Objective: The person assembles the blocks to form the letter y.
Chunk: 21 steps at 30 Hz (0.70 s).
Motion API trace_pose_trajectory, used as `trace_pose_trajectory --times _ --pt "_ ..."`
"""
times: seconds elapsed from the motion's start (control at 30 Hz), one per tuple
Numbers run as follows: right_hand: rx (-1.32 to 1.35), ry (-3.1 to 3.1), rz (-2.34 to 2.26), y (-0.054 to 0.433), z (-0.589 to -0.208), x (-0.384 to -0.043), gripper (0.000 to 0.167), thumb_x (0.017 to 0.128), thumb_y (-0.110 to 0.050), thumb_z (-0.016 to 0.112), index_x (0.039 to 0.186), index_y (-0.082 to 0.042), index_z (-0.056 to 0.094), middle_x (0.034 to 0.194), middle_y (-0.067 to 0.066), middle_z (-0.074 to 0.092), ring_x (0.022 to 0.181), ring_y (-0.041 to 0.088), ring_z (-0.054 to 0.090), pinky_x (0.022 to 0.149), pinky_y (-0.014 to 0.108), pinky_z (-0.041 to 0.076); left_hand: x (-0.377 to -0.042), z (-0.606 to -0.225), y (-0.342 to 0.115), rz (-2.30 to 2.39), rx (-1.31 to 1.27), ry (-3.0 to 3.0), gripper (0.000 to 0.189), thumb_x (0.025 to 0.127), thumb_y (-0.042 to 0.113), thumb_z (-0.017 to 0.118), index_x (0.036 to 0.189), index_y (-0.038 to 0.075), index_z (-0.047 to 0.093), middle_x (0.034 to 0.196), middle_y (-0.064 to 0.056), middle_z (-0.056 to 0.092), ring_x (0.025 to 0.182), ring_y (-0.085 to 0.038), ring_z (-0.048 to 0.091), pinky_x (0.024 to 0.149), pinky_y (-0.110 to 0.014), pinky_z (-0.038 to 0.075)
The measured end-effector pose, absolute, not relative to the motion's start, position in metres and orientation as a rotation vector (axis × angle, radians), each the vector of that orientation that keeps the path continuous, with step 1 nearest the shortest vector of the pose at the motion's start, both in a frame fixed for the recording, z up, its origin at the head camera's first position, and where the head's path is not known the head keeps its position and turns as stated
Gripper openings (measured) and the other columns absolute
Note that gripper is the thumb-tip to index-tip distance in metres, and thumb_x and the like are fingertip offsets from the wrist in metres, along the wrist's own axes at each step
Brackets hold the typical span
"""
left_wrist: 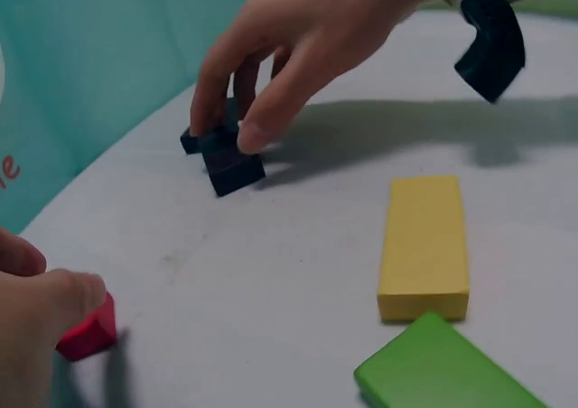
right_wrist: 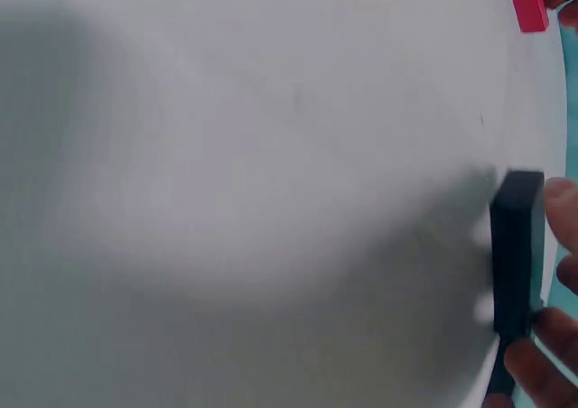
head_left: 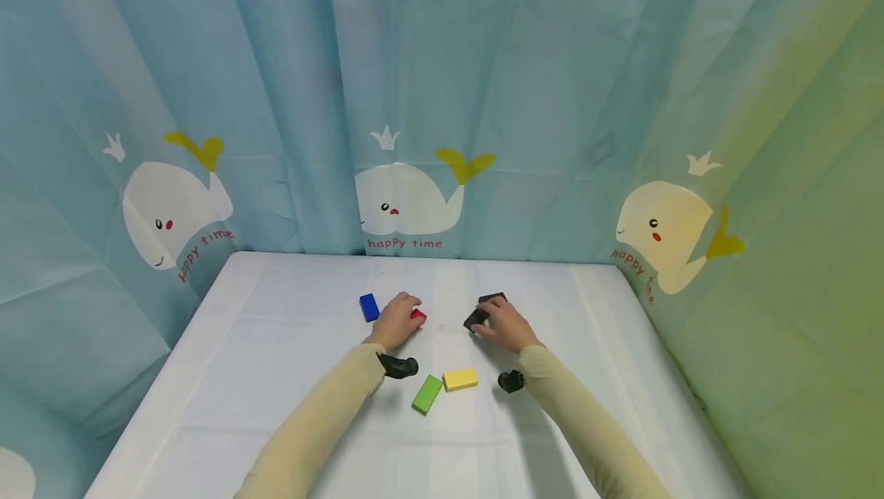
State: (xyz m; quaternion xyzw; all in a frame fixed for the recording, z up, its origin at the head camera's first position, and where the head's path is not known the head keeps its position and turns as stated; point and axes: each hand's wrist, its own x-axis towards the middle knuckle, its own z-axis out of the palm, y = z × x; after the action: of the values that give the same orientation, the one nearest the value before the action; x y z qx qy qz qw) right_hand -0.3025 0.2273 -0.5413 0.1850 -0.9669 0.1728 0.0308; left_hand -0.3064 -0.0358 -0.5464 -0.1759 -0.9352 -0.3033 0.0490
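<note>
My left hand (head_left: 396, 321) pinches a small red block (head_left: 418, 318) on the white table, its thumb along the near side in the left wrist view. Most of that block is hidden by the fingers. To the right, my right hand (head_left: 509, 325) holds a black rectangular block (left_wrist: 233, 171) between thumb and fingers. A second black block (head_left: 493, 297) lies directly behind it, partly covered by the fingers. In the right wrist view the held black block (right_wrist: 516, 245) appears at the right edge, with fingertips against it.
Nearer the front of the table (head_left: 228, 407) lie a yellow block (head_left: 460, 380) and a green block (head_left: 427, 394), close together. A blue block (head_left: 369, 308) lies left of my left hand. Beside that hand, a sliver of yellow-green peeks out. A whale-print curtain (head_left: 304, 199) borders the table.
</note>
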Motion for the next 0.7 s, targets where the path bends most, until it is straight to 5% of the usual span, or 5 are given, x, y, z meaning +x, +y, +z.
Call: trace_pose_trajectory --times 0.4,0.7 --pt "0.421 -2.908 0.762 0.213 -0.556 -0.306 0.046 0.086 -0.023 0.077 0.124 0.0 0.064 0.119 0.023 0.05 0.108 0.036 0.053 0.093 0.05 0.046 -0.306 -0.559 -0.022 -1.016 -0.34 -2.813 0.025 0.088 0.014 0.074 0.107 -0.002 0.071 0.101 -0.012 0.061 0.092 -0.023 0.058 0.086 -0.038 0.051" --pt "0.411 -2.976 0.721 0.211 -0.556 -0.317 0.049 0.088 -0.026 0.075 0.127 0.0 0.062 0.132 0.026 0.047 0.12 0.041 0.051 0.101 0.051 0.043 -0.302 -0.554 -0.009 -1.089 -0.328 -2.857 0.028 0.088 0.013 0.073 0.11 -0.004 0.07 0.104 -0.013 0.06 0.094 -0.023 0.058 0.088 -0.038 0.051"
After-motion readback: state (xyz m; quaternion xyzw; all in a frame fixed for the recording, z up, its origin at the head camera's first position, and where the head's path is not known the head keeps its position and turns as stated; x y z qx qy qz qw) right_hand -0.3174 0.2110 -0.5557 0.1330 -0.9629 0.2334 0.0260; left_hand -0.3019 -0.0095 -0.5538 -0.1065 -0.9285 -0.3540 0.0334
